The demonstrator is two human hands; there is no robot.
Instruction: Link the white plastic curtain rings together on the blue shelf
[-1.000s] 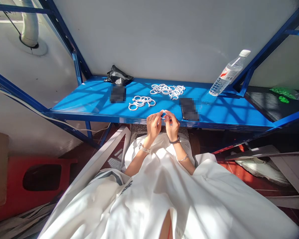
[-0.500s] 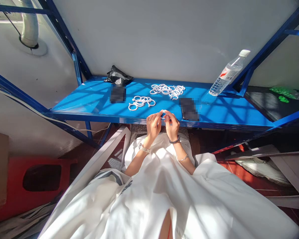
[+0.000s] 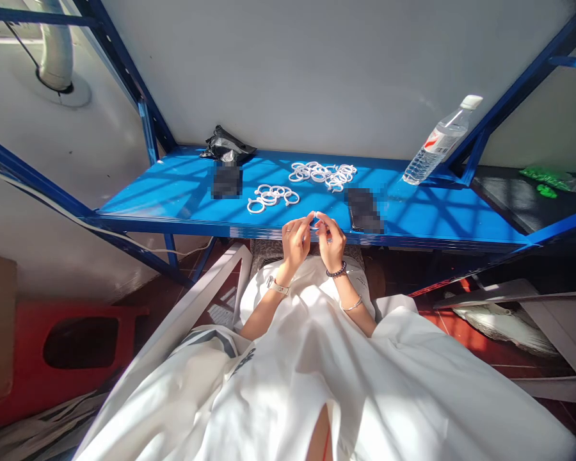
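Note:
Just past the front edge of the blue shelf, my left hand (image 3: 296, 243) and my right hand (image 3: 332, 245) meet with fingers pinched together. Between the fingertips is a small white ring (image 3: 315, 214), mostly hidden, which looks like the white curtain rings on the shelf. Both hands are closed on it. Beyond my left hand lies a loose cluster of white curtain rings (image 3: 270, 200). A second, larger pile of curtain rings (image 3: 318, 174) sits farther back, ahead of my right hand. Right of my right hand a dark phone-like object (image 3: 363, 211), partly blurred, lies near the edge.
The blue shelf (image 3: 182, 192) has a blue metal frame around it. A black plastic bag (image 3: 226, 146) and a blurred dark object (image 3: 226, 180) are at the back left. A water bottle (image 3: 436, 142) stands at the right. Green packets (image 3: 552, 178) lie farther right.

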